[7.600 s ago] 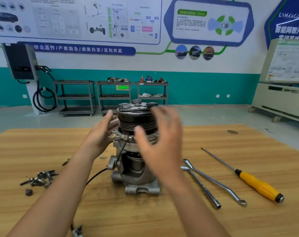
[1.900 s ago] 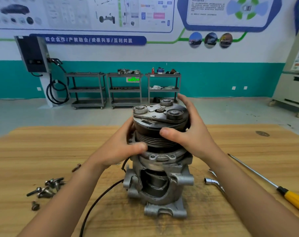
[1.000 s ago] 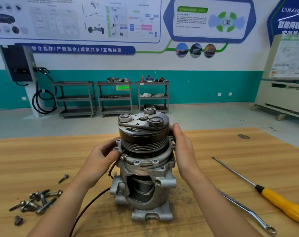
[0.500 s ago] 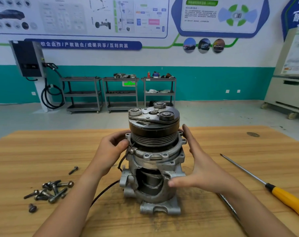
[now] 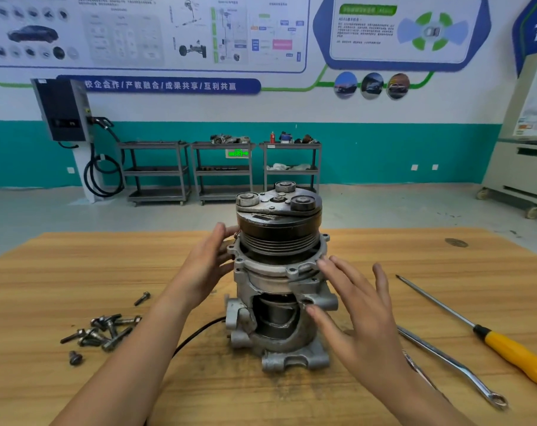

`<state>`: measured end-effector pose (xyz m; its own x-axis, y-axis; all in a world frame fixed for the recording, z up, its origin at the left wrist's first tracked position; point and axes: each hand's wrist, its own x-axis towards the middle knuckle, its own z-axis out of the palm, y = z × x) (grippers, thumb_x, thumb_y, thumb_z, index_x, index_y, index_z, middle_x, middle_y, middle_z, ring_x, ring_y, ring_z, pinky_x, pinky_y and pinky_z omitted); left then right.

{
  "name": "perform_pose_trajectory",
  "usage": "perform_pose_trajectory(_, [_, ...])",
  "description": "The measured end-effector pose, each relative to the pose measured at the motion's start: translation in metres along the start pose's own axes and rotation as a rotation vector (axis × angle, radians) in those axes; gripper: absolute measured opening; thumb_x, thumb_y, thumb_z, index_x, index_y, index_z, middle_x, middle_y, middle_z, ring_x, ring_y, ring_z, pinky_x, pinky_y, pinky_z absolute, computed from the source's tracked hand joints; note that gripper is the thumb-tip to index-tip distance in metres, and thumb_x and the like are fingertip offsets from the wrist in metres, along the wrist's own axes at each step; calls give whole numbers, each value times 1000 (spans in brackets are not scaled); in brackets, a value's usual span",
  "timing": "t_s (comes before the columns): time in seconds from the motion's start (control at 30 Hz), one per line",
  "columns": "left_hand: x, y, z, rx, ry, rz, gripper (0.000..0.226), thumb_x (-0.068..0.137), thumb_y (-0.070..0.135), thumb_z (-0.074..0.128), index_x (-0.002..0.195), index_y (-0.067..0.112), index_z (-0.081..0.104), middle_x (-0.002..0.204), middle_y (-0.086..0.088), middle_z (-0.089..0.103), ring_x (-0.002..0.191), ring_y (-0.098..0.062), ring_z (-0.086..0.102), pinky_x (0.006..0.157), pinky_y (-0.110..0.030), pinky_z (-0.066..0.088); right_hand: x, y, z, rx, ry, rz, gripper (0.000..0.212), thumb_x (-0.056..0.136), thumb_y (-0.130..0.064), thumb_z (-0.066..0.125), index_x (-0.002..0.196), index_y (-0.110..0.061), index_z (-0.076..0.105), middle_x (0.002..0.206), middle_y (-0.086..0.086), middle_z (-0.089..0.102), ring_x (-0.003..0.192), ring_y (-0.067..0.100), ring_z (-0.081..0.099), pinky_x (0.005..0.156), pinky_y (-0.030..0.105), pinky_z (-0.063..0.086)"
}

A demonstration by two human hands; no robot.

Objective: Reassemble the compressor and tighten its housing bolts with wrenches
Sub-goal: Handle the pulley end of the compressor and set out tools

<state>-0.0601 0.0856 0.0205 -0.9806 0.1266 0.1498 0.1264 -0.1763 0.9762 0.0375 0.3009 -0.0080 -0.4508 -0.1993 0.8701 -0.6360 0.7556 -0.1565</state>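
Compressor point(image 5: 279, 281) stands upright on the wooden table point(image 5: 76, 272), directly between the two hands, its black grooved pulley point(image 5: 278, 222) on top and the ring-shaped front flange point(image 5: 279, 267) sitting on the grey housing below it. The left hand point(image 5: 210, 262) lies flat against the flange's left edge, fingers straight and touching the rim, gripping nothing. The right hand point(image 5: 358, 305) is spread wide at the opposite side, thumb tip against a housing lug and fingertips at the flange rim; it too clasps nothing.

This looks like the seating step: the front section is being squared on the body so the holes line up. The flange ears that show carry open holes and no bolt heads, so tightening has not begun.

The next move probably calls for one hand to steady the housing while the other fetches a bolt. The loose bolts point(image 5: 104, 330) lie outward of the left forearm, well apart from the compressor. Each should be started by finger first. The wrench point(image 5: 451, 367) lies just outside the right wrist, with a yellow-handled screwdriver point(image 5: 507, 348) beyond it.
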Motion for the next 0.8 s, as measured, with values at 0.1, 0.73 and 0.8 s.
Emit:
perform_pose_trajectory(0.1, [-21,-9,-8,154,-72,104,34,95,30,47,129,28,45,125,0,57,115,-12,54,93,-32,46,-2,-4,4,-1,32,-3,56,79,-24,65,129,-22,42,130,-5,52,126,12,42,105,59,20])
perform_pose_trajectory(0.73, [-30,28,24,539,-118,372,91,55,61,70,132,48,23,128,34,41,113,17,43,89,-8,38,88,29,1,787,-410,593,84,54,-39,88,126,-37,46,130,-14,53,118,1,52,93,19,46])
perform_pose_trajectory(0.8, [-27,32,27,536,-172,380,88,50,55,74,126,49,29,120,38,48,111,19,46,87,-4,38,90,36,7,778,-412,509,65,55,-31,81,112,-39,51,115,-22,60,107,-11,55,82,6,44])
